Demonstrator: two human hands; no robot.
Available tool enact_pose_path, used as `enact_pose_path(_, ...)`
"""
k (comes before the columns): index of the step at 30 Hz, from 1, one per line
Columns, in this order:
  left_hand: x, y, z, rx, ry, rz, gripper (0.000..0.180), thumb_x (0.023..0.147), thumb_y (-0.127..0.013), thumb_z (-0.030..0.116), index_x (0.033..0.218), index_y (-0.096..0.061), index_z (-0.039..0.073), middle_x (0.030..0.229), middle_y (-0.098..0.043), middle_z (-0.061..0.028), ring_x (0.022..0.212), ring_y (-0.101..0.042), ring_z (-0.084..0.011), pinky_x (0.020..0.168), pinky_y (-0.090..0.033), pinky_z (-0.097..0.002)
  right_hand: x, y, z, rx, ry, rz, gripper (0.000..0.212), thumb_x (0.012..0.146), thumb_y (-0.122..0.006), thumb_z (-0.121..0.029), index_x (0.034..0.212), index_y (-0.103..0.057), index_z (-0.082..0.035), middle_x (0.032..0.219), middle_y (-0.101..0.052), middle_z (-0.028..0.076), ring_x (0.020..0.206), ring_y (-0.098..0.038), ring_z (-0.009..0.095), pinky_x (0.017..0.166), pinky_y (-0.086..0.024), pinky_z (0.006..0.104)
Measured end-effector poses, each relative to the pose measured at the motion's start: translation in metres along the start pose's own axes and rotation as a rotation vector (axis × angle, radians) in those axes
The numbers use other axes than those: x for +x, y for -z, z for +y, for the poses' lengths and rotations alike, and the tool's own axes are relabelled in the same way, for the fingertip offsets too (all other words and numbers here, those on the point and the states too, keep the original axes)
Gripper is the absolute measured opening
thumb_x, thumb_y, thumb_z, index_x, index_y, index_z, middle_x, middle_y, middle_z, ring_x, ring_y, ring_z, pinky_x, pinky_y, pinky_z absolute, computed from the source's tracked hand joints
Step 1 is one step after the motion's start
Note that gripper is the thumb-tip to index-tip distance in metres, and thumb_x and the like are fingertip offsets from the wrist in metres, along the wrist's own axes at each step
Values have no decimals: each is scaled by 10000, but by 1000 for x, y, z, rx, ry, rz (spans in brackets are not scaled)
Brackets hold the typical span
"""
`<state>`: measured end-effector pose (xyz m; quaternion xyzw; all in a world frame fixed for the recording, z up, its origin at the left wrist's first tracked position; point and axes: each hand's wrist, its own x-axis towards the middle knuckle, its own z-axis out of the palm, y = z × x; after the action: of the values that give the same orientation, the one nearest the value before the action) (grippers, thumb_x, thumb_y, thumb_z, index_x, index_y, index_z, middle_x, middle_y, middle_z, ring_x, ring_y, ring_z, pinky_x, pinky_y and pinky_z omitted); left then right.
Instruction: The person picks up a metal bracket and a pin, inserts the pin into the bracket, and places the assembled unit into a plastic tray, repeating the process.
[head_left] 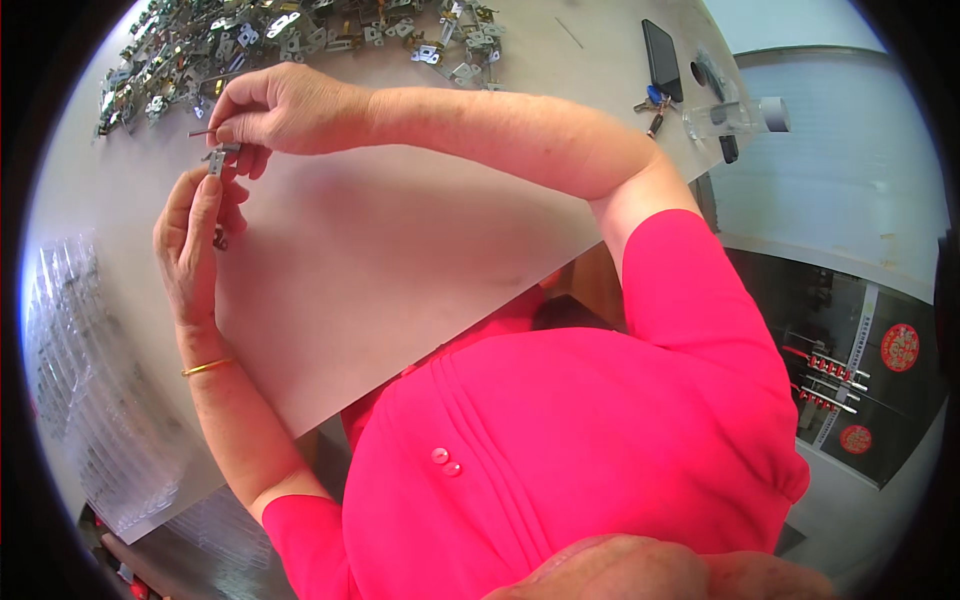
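My left hand point(190, 235) pinches a small silver metal bracket point(216, 163) upright between thumb and fingers. Another small metal piece point(220, 240) shows below those fingers, partly hidden. Just above, my right hand point(295, 108) is closed, with a thin metal pin point(200, 133) sticking out to the left from its fingertips. The right fingertips meet the top of the bracket; whether the pin touches it I cannot tell. Behind both hands spreads a heap of small silver and brass-coloured metal parts point(235, 40).
Under my forearms lies the pale tabletop point(400, 230). Stacked clear plastic trays point(100, 380) sit at the left. Toward the far right are a black phone point(661, 60), keys point(655, 100) and a clear plastic bottle point(730, 118) on its side. A thin rod point(569, 32) lies at the back.
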<state>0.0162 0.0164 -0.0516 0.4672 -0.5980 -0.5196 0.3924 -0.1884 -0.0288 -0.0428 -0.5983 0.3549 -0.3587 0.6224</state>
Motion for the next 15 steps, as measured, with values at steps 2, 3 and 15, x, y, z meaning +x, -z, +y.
enact_pose_path(2,2,2,-4,-52,13,-41,273,1014,-552,275,1079,-673,39,867,-650,-14,673,-529,-51,605,-387,-199,1,1,-3,-37,0,-19,175,998,-590,-144,1077,-653,-2,958,-709,75,800,-694,135,739,-575,274)
enact_pose_path(3,2,4,-6,-96,30,-86,264,1014,-549,268,1085,-663,41,868,-654,-17,665,-530,-48,604,-386,-196,1,-1,-4,-45,-1,-20,175,998,-590,-144,1077,-653,-2,958,-709,75,800,-694,135,739,-575,274)
enact_pose_path(15,2,4,-2,-294,39,-124,234,987,-577,166,1171,-595,23,938,-689,-69,664,-567,-83,619,-449,-213,0,-4,-9,-236,176,64,164,971,-616,-127,1095,-687,-46,990,-703,67,844,-668,129,759,-546,283)
